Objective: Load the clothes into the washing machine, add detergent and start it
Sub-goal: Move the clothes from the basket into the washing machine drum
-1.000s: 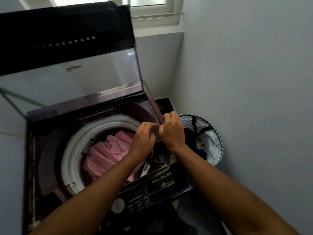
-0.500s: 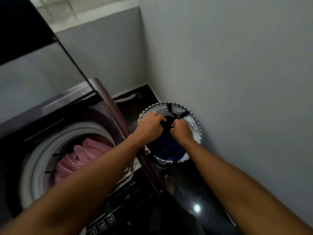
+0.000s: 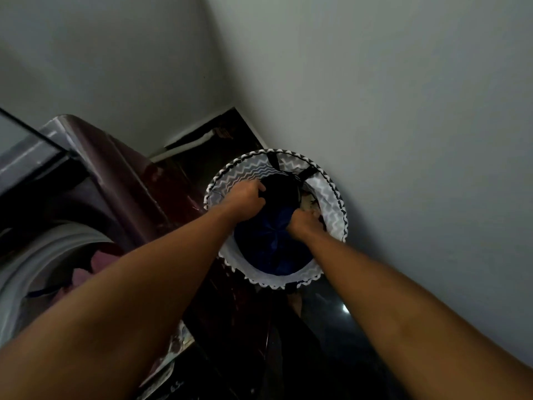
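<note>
At the far left the washing machine (image 3: 95, 180) stands with its lid raised, and the pale ring of its drum (image 3: 37, 255) shows pink clothes (image 3: 86, 269) lying inside. Just right of the machine, on the dark floor (image 3: 331, 327) in the corner of the grey walls, sits a round laundry basket (image 3: 331, 197) with a grey and white zigzag lining and a black-and-white trimmed rim. Both forearms reach from the bottom edge into it. The left hand (image 3: 245, 202) is at the basket's left inner side, its fingers curled around a dark garment (image 3: 281, 192) near the top of the pile. Below and between the hands lies blue cloth (image 3: 271, 246), bunched into folds. The right hand (image 3: 302, 222) is lower and further right, its fingers clamped into the blue cloth at its upper right edge. A bit of light, patterned fabric shows beside the right hand against the basket's lining.
</note>
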A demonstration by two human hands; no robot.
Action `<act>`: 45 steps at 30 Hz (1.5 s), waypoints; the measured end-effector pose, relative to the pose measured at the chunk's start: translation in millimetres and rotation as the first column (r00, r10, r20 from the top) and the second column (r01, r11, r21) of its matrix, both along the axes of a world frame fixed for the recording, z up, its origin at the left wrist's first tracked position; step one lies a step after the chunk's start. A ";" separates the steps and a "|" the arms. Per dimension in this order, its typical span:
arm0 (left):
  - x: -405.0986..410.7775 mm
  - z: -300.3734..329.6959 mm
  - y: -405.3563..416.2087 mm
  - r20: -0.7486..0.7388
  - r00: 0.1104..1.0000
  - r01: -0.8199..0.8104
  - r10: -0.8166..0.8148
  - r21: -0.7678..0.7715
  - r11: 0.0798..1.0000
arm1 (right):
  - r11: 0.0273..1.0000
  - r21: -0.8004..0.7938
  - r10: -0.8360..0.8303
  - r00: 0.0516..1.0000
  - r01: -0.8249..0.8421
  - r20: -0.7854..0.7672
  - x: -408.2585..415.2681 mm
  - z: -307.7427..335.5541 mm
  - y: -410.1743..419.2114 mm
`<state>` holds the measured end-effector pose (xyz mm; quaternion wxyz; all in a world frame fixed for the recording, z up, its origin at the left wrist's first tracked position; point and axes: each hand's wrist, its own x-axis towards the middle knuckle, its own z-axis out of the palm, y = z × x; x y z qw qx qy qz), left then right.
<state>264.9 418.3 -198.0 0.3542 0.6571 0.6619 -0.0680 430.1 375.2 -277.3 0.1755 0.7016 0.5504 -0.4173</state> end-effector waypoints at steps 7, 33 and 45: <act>-4.6 -37.8 -3.2 0.018 1.000 0.013 -0.012 -0.074 0.997 | 0.991 -0.108 -0.062 0.992 0.074 0.112 4.8 -54.6 -13.4; 8.4 63.7 -50.4 0.181 0.983 -0.012 0.029 -0.096 0.995 | 0.529 -0.059 -0.609 0.330 0.847 -0.721 -40.3 142.6 8.2; -72.1 213.8 -85.2 0.571 0.733 -0.563 0.369 0.205 0.801 | 0.768 -0.178 -0.412 0.263 0.615 -0.872 -89.3 282.0 23.4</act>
